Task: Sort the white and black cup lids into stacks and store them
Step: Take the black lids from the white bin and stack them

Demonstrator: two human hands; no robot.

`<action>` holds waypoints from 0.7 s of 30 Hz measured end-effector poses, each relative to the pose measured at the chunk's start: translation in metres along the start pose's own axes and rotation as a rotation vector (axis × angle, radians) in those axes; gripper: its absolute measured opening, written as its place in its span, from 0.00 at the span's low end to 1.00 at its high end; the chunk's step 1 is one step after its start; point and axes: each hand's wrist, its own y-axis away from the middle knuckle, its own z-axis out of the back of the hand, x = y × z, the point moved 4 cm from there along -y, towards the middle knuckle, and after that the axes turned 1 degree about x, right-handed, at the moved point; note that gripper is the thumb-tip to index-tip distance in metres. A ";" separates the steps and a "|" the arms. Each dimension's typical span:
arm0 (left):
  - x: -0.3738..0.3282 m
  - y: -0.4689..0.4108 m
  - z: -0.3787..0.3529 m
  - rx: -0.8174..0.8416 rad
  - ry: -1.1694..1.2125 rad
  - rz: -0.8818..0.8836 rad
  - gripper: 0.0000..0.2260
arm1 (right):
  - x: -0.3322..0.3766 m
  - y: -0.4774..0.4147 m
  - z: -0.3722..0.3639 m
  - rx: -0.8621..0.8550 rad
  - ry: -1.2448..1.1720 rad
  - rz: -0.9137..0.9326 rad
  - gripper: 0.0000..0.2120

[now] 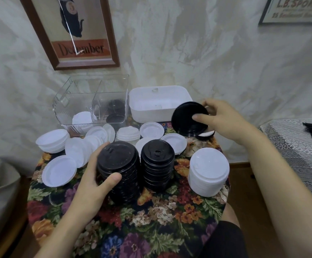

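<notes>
left grip (95, 175): curled round the near black stack (118, 172) on the table (151, 229)
right grip (221, 121): pinched one tilted black lid (188, 118), far right
relation: the stack lay nearer and leftward of that lid, beside the left grip

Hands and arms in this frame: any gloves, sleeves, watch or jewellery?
The left hand and right hand are bare: no gloves, rings, watch or bracelet visible. The left forearm and right forearm are uncovered to the frame's edge, with no sleeves in view. Black fabric, likely shorts, shows at lower right.
</notes>
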 end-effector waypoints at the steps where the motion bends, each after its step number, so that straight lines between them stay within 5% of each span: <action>1: 0.001 0.000 0.000 0.000 0.003 0.004 0.36 | 0.014 0.001 -0.005 0.005 0.027 0.059 0.04; 6: 0.001 0.001 0.000 0.010 0.013 0.024 0.41 | 0.088 0.021 -0.049 -0.046 0.303 0.309 0.12; 11: -0.006 0.003 0.000 0.003 0.004 0.025 0.40 | 0.113 0.039 -0.121 0.133 0.594 0.480 0.22; 21: -0.003 0.002 0.003 0.036 0.000 0.034 0.45 | 0.092 0.048 -0.126 0.332 0.480 0.412 0.30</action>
